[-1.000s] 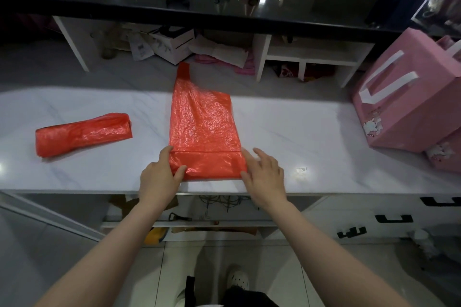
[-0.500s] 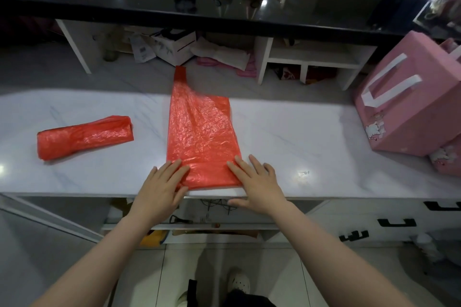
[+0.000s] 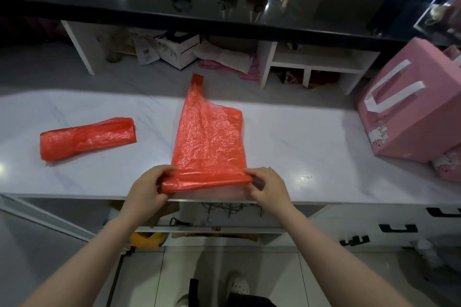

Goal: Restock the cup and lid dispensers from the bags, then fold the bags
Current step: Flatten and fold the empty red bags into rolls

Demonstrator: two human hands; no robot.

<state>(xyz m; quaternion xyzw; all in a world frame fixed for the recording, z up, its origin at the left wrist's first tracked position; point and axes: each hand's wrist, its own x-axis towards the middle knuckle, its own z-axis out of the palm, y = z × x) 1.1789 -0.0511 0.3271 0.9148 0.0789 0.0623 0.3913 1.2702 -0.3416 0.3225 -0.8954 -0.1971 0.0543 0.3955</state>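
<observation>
A flattened red plastic bag (image 3: 208, 142) lies lengthwise on the white marble counter (image 3: 294, 137), its handle strip pointing away from me. Its near end is rolled up into a narrow fold at the counter's front edge. My left hand (image 3: 147, 188) pinches the left end of that fold and my right hand (image 3: 268, 185) pinches the right end, lifting it slightly. A second red bag (image 3: 87, 138) lies rolled up on the counter to the left.
A pink paper carrier bag (image 3: 411, 112) stands at the right, with another pink one behind it. A black glossy upper counter (image 3: 224, 2) with bottles overhangs cubbies holding boxes and papers. Drawers with black handles sit below right.
Both hands went from pressing flat on the bag's near end to pinching its edge and rolling it over another turn away from me.
</observation>
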